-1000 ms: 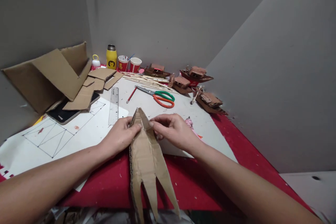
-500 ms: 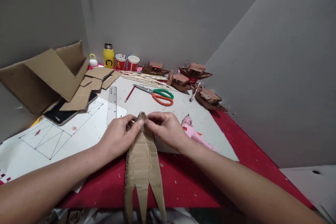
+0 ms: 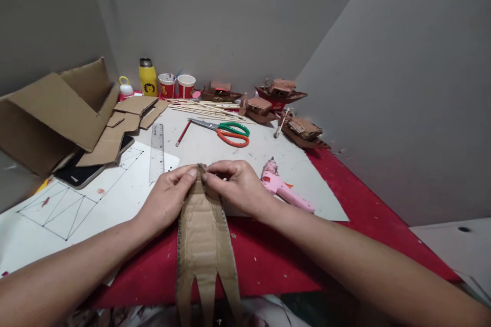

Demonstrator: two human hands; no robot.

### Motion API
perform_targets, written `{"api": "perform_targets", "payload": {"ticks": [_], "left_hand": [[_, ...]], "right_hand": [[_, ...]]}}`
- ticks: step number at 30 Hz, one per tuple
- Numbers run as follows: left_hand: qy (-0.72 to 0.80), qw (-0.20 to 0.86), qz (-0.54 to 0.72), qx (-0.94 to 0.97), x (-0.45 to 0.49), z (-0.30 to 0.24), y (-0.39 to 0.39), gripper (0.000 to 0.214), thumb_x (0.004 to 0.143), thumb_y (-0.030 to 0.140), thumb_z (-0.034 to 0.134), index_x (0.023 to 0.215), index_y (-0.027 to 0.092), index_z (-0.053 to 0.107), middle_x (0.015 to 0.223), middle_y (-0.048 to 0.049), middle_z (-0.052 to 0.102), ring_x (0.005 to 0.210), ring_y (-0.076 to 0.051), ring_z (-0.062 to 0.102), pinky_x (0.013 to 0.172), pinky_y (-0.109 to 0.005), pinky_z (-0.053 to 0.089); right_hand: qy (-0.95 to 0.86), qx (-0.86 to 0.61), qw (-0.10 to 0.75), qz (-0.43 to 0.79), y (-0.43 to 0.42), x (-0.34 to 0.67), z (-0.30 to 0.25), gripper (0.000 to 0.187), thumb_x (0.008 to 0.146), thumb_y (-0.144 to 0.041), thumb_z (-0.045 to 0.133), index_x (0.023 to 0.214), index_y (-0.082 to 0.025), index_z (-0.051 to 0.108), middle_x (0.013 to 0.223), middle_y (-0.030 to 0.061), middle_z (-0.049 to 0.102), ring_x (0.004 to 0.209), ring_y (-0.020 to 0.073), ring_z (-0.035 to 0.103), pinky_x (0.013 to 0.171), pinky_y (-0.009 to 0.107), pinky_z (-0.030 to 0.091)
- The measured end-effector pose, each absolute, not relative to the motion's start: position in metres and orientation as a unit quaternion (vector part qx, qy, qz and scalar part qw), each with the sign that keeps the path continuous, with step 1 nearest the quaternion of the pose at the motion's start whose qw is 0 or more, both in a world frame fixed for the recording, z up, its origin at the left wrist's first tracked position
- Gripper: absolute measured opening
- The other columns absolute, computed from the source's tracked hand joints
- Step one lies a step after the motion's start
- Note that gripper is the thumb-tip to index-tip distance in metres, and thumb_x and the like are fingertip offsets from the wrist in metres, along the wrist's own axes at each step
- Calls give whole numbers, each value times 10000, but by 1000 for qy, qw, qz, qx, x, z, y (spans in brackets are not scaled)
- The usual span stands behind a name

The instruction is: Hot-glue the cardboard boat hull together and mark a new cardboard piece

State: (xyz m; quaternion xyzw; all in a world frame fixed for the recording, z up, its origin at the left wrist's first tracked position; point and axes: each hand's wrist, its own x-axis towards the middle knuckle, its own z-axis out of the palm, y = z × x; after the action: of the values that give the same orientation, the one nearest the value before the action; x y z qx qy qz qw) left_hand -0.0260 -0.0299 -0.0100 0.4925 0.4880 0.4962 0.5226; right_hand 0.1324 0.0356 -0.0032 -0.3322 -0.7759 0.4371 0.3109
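Observation:
A long brown corrugated cardboard piece [image 3: 205,245] with three pointed strips at its near end lies over the red table edge. My left hand [image 3: 169,199] pinches the left side of its far tip, fingers closed on the card. From the right, my right hand [image 3: 236,186] pinches the same tip, thumb and fingers pressed together on it. Both hands squeeze the tip's flaps to a point.
A pink glue gun [image 3: 282,189] lies just right of my right hand. Farther back are green-and-orange scissors [image 3: 226,133], a clear ruler [image 3: 156,150], a red pencil [image 3: 183,133], wooden sticks, several small cardboard boats [image 3: 301,130], cups, a yellow bottle [image 3: 148,77] and cardboard scraps [image 3: 53,112].
The open far tip of the cardboard piece has been pressed together into a point between both hands. The glue gun has come into view beside my right hand.

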Motion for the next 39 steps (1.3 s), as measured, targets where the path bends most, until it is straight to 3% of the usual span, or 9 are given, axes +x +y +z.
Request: {"api": "perform_targets", "payload": {"ticks": [6,11,15,18,20,27,32,35,39], "left_hand": [[468,576,507,437,-25,-7,-28,275,876,399,613,1050,224,734,1037,-10,740,907,-168,635,858,-247,459],[478,603,486,414,-28,-2,-30,283,862,409,628,1037,209,727,973,-17,739,863,-166,629,824,-254,453],[511,594,455,422,-29,1,-30,311,861,455,617,937,174,728,839,-23,717,781,-161,594,738,-252,434],[513,595,453,422,-28,1,-30,318,857,469,618,909,165,699,808,-16,689,771,-150,577,715,-242,421],[512,595,461,413,-27,1,-32,299,834,452,657,964,183,659,833,-1,674,792,-142,577,721,-232,422],[527,568,460,433,-22,3,-38,296,818,453,676,895,213,522,693,57,562,642,-94,487,612,-197,384],[545,520,495,433,-25,18,-36,275,793,448,706,871,206,600,716,44,583,638,-89,500,590,-190,398],[538,489,511,459,-29,33,-35,224,776,422,730,865,221,686,767,28,640,675,-97,544,625,-195,436],[517,428,493,554,-30,49,-40,113,800,352,716,833,252,756,835,1,712,747,-130,615,685,-223,484]], "right_hand": [[-821,-331,281,370,35,135,10,226,857,-227,547,740,-142,720,709,21,696,671,130,605,619,220,431],[-860,-379,233,252,42,186,35,292,902,-364,521,883,-153,722,898,68,740,790,177,664,705,266,487],[-850,-515,105,36,47,254,30,445,870,-508,518,1090,-152,670,1102,134,696,872,275,671,689,358,510],[-843,-537,-3,11,44,285,14,488,858,-528,510,1136,-148,639,1121,164,672,922,315,667,658,368,517],[-846,-532,-21,19,42,291,3,449,879,-487,476,1129,-149,634,1095,165,667,930,311,663,657,362,515],[-843,-512,112,120,47,291,-7,399,827,-411,509,1068,-137,672,942,128,675,766,252,641,666,356,492],[-673,-562,309,367,42,303,24,388,727,-462,695,983,-171,687,702,48,653,613,182,583,541,274,460],[-571,-494,431,494,32,299,40,334,663,-438,768,878,-194,692,683,24,618,531,132,535,458,231,433],[-540,-433,413,592,18,286,40,227,704,-405,771,813,-220,695,665,8,572,411,78,432,356,204,360]]}}
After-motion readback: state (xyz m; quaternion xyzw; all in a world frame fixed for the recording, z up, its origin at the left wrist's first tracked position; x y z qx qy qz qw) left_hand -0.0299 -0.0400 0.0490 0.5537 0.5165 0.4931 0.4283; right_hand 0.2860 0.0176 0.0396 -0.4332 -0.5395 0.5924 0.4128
